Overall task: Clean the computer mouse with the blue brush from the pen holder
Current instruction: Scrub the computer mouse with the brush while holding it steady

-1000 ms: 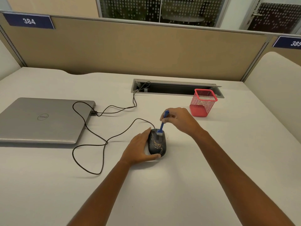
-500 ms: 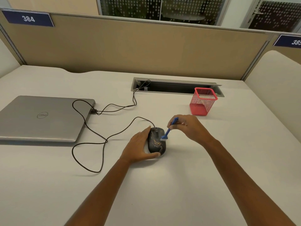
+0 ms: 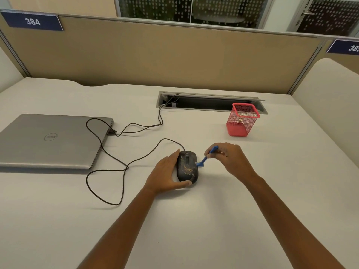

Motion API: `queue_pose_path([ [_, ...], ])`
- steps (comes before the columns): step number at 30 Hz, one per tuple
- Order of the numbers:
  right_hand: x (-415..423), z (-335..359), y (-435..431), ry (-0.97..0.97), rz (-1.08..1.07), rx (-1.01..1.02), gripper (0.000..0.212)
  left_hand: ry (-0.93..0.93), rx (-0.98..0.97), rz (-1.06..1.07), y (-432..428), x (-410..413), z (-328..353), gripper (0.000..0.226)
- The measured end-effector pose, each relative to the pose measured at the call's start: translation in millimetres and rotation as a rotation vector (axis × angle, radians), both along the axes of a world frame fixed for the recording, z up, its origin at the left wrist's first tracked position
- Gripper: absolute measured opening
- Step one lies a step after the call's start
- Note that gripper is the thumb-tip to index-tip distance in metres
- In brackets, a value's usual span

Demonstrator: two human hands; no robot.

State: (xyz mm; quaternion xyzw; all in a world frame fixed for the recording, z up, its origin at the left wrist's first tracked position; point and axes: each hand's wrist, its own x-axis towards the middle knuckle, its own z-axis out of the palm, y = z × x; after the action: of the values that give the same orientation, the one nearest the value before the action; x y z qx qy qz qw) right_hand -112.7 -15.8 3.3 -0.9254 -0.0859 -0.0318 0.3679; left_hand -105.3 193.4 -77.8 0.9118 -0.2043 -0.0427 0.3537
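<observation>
A black wired mouse with yellowish dirt smears on its top lies on the white desk. My left hand cups it from the left, thumb along its near end, holding it in place. My right hand pinches a small blue brush that slants down to the left; its bristle end sits at the mouse's right edge. The red mesh pen holder stands behind my right hand, with nothing visible inside it.
A shut silver laptop lies at the left. The mouse's black cable loops across the desk to the laptop; another cable runs into the open cable tray. A tan partition backs the desk.
My right hand has swept the brush from the front top of the mouse across to its right edge, tilting the handle further right. My left hand has kept its hold.
</observation>
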Motion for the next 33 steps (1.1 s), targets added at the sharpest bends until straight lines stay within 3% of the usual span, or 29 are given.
queue_pose_path([
  [6,-10,5,0,-0.094,-0.089,0.156,0.007,-0.015,-0.015,-0.005,0,-1,3,0.109],
  [18,-67,-24,7,-0.251,-0.066,0.023,0.017,-0.031,-0.019,-0.022,0,-2,1,0.106],
  [23,-65,-19,10,-0.358,-0.164,0.033,0.015,-0.049,-0.028,-0.035,0,-1,1,0.104],
  [33,-99,-40,15,-0.379,-0.078,-0.101,0.015,-0.057,-0.037,-0.056,2,-2,1,0.103],
])
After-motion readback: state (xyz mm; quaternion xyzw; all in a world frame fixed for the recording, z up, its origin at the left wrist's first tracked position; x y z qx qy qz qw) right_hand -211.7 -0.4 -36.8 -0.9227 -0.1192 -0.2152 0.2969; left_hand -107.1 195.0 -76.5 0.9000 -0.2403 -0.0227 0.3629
